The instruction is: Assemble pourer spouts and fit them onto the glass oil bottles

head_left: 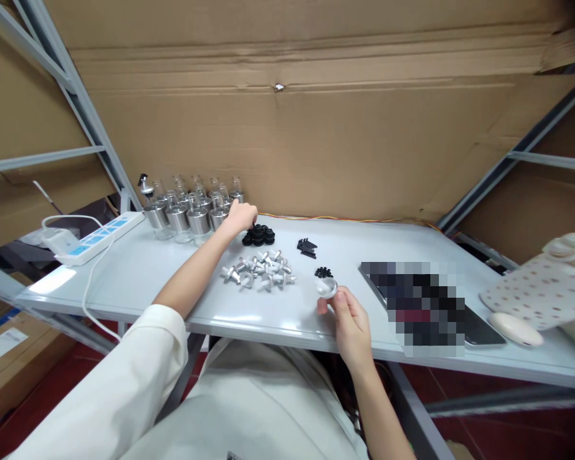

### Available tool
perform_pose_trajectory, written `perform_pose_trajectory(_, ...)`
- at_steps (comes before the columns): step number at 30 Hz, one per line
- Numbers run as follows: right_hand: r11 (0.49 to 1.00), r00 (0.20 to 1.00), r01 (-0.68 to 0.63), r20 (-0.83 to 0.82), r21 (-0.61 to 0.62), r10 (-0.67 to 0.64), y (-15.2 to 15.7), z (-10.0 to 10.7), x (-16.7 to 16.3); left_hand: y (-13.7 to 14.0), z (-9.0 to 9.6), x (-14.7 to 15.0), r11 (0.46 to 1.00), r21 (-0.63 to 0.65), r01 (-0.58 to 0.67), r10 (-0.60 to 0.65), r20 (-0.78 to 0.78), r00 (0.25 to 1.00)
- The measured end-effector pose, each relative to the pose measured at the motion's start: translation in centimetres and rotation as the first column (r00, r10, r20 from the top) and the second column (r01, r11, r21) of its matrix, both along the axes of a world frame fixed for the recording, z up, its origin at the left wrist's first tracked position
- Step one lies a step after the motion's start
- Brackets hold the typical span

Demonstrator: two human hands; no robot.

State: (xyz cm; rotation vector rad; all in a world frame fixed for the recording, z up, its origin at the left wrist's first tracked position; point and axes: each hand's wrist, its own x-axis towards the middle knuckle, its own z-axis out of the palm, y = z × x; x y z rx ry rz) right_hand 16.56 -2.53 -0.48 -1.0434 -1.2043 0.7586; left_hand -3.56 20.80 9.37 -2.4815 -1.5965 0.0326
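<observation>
We see the tabletop [124, 275] end at a pale front edge across the lower middle of the frame, while a cardboard panel [316, 147] closes off the back. Between the pile of silver parts [263, 269] at centre and that front edge, we have a strip of smooth, glossy surface; another stretch runs behind the slim black pieces [307, 246]. A power strip [100, 239] lines the left side, a dark, blurred-out flat object [482, 324] the right.

The bottles [200, 222] at upper left join clear glass necks and bases with brushed metal sleeves. The silver parts look shiny, with flared cups and narrow stems; the black stoppers [259, 236] are dark, squat and rounded.

Our right hand [352, 326], right of centre, pinches a silver cup piece [328, 289] at its rim, just in front of the tiny black pieces [324, 273]. Our left hand [242, 217] bends down at the black stoppers' back edge, fingertips hidden; we cannot tell whether it grips one.
</observation>
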Motion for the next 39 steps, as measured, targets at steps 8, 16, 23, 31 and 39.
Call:
perform_pose_trajectory(8,0.999,0.965,0.049,0.258,0.005,-0.048,0.3,0.8,-0.3,-0.2,-0.4,0.0,1.000,0.016,-0.004,0.004,0.017,1.000)
perform_pose_trajectory(16,0.999,0.753,-0.048,0.657,-0.015,0.047,1.8,0.3,-2.2,-2.6,-0.1,-0.4,0.988,0.152,-0.012,0.004,0.050,0.999)
perform_pose_trajectory(23,0.991,0.738,-0.135,0.669,0.013,0.092,0.9,1.1,-2.1,-8.4,-0.1,-2.2,0.967,0.255,-0.008,-0.027,0.130,0.991)
perform_pose_trajectory(31,0.961,0.625,-0.277,0.759,-0.001,0.181,1.3,1.7,-2.6,-15.3,-4.7,-3.0,0.985,-0.082,0.150,-0.069,0.612,0.787)
perform_pose_trajectory(39,0.944,0.706,-0.324,0.649,-0.062,0.285,1.7,1.7,-2.7,-16.3,-6.1,-2.3,0.977,-0.124,0.171,-0.043,0.675,0.737)
